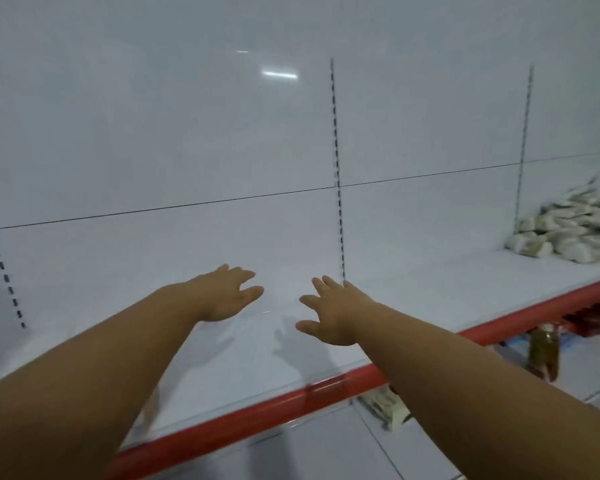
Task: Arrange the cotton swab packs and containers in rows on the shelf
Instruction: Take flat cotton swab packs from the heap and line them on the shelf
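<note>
A: Entry, hands. Left hand (227, 294) and right hand (329, 313) are both stretched out over the white shelf (430, 282), fingers spread and relaxed, nothing held in either. Their shadows fall on the shelf below them; I cannot tell whether they touch it.

B: Location of stock?

A: A loose pile of cotton swab packs (575, 230) sits at the far right of the same shelf, against the back panel and beyond the second slotted upright (523, 150). It is heaped, not in rows. No rigid containers can be made out in it.

B: Bearing from the hands?

A: To the right of both, well apart. The right hand is the nearer one; the left would have to cross the body line. The first slotted upright (338, 188) stands between the hands and the pile.

B: Long axis of the packs?

A: Too blurred to fix for any single pack. The heap as a whole spreads along the back panel.

B: Judgement?

A: Arranging has not begun. The next reach likely goes rightward along the shelf, right hand leading, parallel to the red front edge (222, 420).
</note>
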